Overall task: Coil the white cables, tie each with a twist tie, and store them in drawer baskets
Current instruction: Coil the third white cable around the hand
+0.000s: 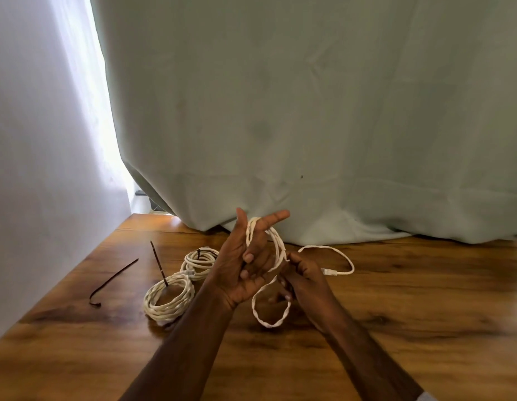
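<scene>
I find no writing I can read anywhere in this view: no label, brand, number or sign shows on the white cables [269,285] at the centre, on the wooden table [396,314] across the lower frame, or on the pale green curtain [309,111] filling the upper right

Two coils [176,287] on table [396,299], twist tie [112,282] left of them
</scene>
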### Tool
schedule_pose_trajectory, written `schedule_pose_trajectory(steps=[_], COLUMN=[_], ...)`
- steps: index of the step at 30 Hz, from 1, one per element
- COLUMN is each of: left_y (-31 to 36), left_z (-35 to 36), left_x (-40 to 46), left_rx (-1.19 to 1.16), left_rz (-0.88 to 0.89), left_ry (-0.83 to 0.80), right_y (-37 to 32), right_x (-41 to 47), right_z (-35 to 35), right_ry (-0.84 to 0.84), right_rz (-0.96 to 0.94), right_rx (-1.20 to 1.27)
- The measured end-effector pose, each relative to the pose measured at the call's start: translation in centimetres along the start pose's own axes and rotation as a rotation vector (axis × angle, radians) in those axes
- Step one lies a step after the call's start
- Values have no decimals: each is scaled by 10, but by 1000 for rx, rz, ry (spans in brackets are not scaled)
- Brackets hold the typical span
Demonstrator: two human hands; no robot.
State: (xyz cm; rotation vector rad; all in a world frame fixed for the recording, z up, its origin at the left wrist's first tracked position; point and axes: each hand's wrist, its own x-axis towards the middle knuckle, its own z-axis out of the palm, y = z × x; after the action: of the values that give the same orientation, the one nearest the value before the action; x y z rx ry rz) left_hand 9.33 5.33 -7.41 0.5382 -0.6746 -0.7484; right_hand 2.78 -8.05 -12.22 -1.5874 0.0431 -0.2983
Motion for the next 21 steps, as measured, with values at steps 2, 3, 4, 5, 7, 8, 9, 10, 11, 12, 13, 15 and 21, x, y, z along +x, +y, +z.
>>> schedule_pose_trajectory(steps=[2, 3, 4, 5, 7, 8, 9, 10, 11, 12, 13, 15, 21], left_y=[4, 6, 8, 11, 15, 16, 16, 16, 16, 15, 14, 14, 10], left_z=[-2, -3, -5, -7, -11, -13, -15, -16, -18, -20, -21, -22, -19], left_x=[0, -1, -1, -1, -1, -1, -1, 0, 0, 0, 0, 0, 7], left_rx=[73, 107, 136, 152, 159, 160, 164, 170, 174, 176, 182, 206, 439], left_rz=[69, 106, 138, 163, 196, 209, 218, 224, 230, 239, 251, 284, 389], left_ry=[75, 110, 152, 199, 287, 319, 342, 365, 390, 415, 440, 498, 666], right_y=[-1, -2, -4, -6, -9, -10, -10, -10, -11, -13, -16, -21, -28], right_x=[-1, -1, -2, -3, -6, -6, -7, -8, -9, -10, -12, -14, -21], right_z=[3, 3, 3, 3, 0, 0, 0, 0, 1, 2, 3, 4, 5], right_ry=[50, 68, 64, 36, -42, -71, -91, -112, -139, -168, -192, -230, -371], right_rz=[41, 49, 44, 38, 37, 47, 62, 78, 89, 93, 94, 77, 55], right_rx=[-118, -172, -202, -213, -237, -266, -294, -309, -315, -328, -352, -408, -475])
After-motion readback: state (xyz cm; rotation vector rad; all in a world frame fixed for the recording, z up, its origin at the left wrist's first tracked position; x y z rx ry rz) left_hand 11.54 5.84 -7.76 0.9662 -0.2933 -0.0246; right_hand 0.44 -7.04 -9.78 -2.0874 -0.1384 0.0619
